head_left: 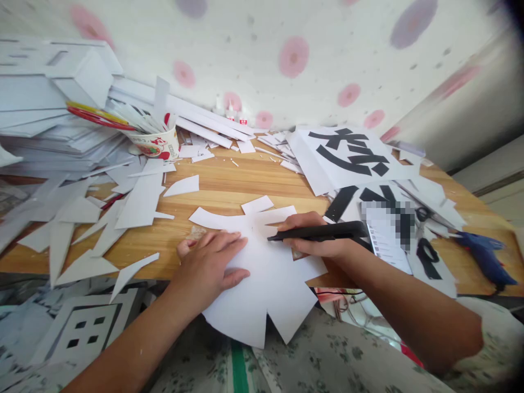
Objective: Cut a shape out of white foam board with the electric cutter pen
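Observation:
A white foam board sheet [262,278] with notched, petal-like edges lies partly on the wooden table and juts over its front edge. Fingers spread, my left hand [215,259] rests flat on its left side. My right hand [313,234] is closed around a black utility knife [323,232], whose tip points left, at or just above the upper middle of the sheet. A small white strip [257,204] lies at the sheet's top edge. Whether the blade touches the sheet I cannot tell.
White offcuts [139,202] litter the table's left, below a paper cup [158,144] of tools and stacked boards [49,109]. At right are a sheet with black characters [347,153], a phone [387,240], scissors [423,213] and a blue glue gun [485,259]. Small bottles [231,112] stand by the wall.

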A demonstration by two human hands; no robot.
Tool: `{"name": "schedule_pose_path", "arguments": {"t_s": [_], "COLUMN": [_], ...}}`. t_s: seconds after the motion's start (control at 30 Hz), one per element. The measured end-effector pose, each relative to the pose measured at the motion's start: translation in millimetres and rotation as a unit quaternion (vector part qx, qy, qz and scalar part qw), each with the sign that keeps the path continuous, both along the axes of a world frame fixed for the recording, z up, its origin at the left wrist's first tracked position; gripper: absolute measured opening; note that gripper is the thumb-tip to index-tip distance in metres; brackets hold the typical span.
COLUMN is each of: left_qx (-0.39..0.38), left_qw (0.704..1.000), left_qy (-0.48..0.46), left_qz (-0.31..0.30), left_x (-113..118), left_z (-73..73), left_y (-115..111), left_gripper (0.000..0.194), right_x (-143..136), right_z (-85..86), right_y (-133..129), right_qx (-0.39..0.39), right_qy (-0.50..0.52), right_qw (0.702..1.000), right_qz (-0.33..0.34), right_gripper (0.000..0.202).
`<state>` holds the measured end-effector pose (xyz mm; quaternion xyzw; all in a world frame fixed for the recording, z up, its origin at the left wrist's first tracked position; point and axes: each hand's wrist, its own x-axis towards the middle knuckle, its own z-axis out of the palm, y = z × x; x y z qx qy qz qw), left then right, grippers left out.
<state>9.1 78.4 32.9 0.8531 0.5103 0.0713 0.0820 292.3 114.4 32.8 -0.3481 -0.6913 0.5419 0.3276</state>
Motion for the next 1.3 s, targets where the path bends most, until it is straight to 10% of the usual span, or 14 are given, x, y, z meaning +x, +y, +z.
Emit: {"name": "schedule_pose_path", "arguments": {"t_s": [0.37, 1.3], "left_qx": [0.001, 0.022], "left_qw": [1.0, 1.0], "left_qy": [-0.001, -0.006], "left_qz": [0.007, 0.001], "left_x": [-1, -3], "left_z": [0.1, -3.9], "left_y": [0, 0], "left_gripper": [0.045, 0.045], "right_x": [12, 20], "right_z": [-5.3, -6.5], "right_y": [-1, 2], "right_qx": [-0.047, 0.117], "right_qy": [0.017, -0.012], "right_qw": [0.999, 0.993], "right_qz": [0.01, 0.007], "right_gripper": [0.029, 0.019]}}
